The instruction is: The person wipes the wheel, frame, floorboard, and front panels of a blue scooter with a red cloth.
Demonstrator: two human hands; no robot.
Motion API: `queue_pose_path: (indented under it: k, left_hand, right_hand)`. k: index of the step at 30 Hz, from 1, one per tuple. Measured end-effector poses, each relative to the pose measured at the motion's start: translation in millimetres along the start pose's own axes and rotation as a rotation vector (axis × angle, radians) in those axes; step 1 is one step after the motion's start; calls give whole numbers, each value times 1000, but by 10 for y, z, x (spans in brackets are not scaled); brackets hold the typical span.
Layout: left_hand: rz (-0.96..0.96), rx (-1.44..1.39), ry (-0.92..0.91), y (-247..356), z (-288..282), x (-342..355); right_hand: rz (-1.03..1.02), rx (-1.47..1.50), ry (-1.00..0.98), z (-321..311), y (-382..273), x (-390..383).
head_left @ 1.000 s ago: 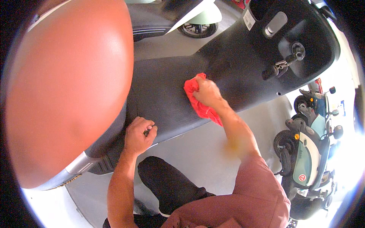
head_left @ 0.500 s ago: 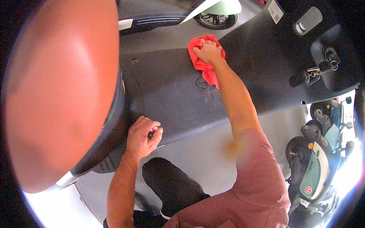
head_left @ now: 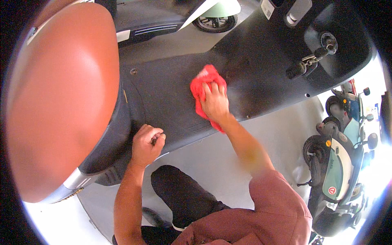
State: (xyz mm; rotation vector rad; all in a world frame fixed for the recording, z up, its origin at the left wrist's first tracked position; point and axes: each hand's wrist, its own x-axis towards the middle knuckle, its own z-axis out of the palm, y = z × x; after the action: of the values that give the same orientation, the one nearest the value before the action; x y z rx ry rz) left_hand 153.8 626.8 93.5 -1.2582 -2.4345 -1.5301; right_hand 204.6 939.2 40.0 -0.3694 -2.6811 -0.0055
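My right hand [head_left: 215, 103] presses a crumpled red cloth [head_left: 199, 90] flat against the dark footboard [head_left: 171, 85] of a scooter, its fingers spread over the fabric. A tail of the cloth reaches the footboard's near edge. My left hand [head_left: 147, 143] is closed in a loose fist over the near edge of the footboard, close to the seat. Something small and dark shows between its curled fingers, too little to identify. To the left bulges the scooter's reddish-brown seat [head_left: 69, 94].
At the right, a key with a dark fob [head_left: 297, 70] hangs from the lock on the front panel [head_left: 265, 69]. Another scooter's wheel [head_left: 215, 23] stands beyond the footboard. Several parked scooters [head_left: 339, 167] line the right side. My knee [head_left: 183, 192] is below, over the grey floor [head_left: 228, 163].
My right hand has drawn the red cloth from the footboard's far edge towards me, to its middle. My left hand stays closed in about the same place. The view has shifted slightly.
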Motion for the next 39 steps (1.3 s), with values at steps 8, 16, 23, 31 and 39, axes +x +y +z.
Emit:
queue_pose_path:
  k: [8, 16, 23, 31, 39]
  left_hand:
    - [-70, -54, -15, 17, -23, -24]
    - [-120, -18, -47, 58, 52, 42]
    - [-141, -6, -3, 0, -67, -82]
    - [-136, -36, -6, 21, 6, -41]
    - [-136, 15, -1, 42, -54, -45]
  right_hand:
    - [32, 355, -13, -861, 95, -538]
    - [-127, 481, 159, 400, -1405, 1345]
    - [8, 376, -85, 750, -1030, 1466]
    - [318, -210, -182, 588, 332, 1553]
    - [-24, 287, -27, 198, -1255, 632]
